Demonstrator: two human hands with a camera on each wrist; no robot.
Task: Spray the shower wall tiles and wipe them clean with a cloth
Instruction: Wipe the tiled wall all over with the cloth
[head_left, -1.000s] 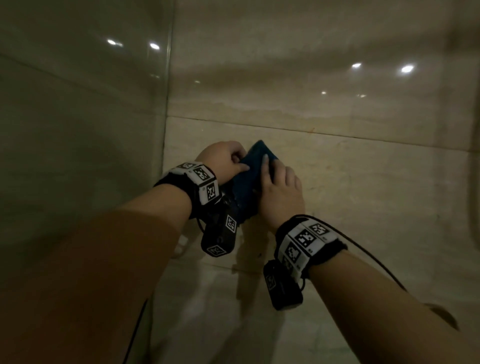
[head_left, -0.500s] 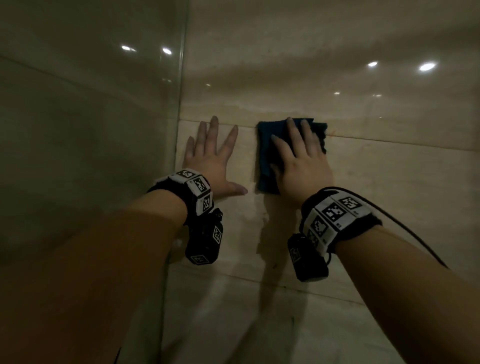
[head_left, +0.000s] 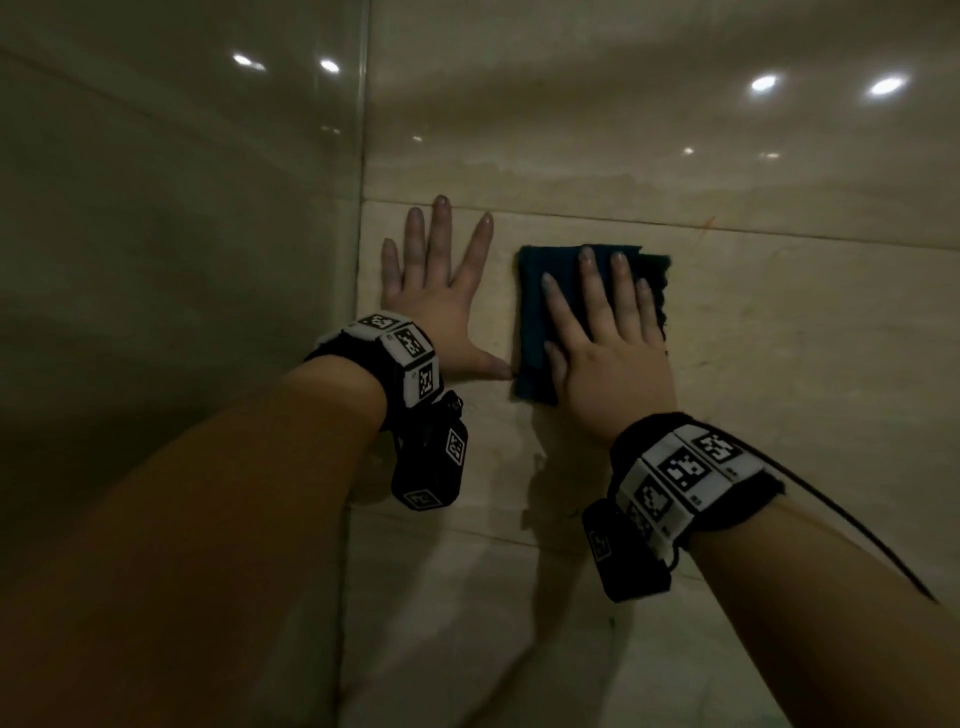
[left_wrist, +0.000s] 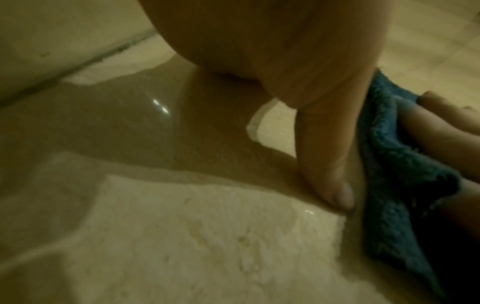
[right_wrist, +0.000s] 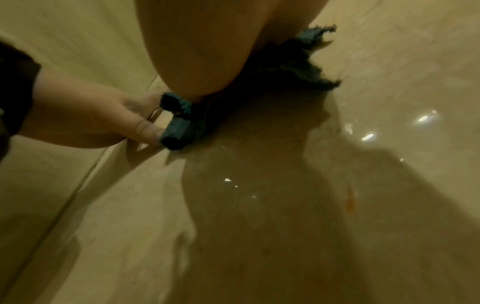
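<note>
The cloth (head_left: 535, 322), dark blue and folded into a tall rectangle, is lying flat against the beige wall tile (head_left: 779, 322), just below a horizontal grout line (head_left: 571, 214). The right hand (head_left: 608, 348) is pressing it to the wall with straight, slightly spread fingers, the palm covering the cloth's lower right part and the fingertips reaching almost to its top edge. The right wrist view is showing frayed cloth (right_wrist: 306, 67) sticking out from under the palm (right_wrist: 207, 45).

The left hand (head_left: 436, 306) is resting flat on the same tile just left of the cloth, fingers straight and fanned upward, holding nothing. Its thumb (left_wrist: 327, 164) is pointing right, and the tip is touching the cloth's (left_wrist: 394, 168) lower left edge. Further left, a glass panel (head_left: 182, 260) is meeting the wall at a vertical corner seam. Ceiling lights are reflecting as bright spots on the glossy upper tile (head_left: 623, 104). Both wrists are wearing black bands with square printed markers.
</note>
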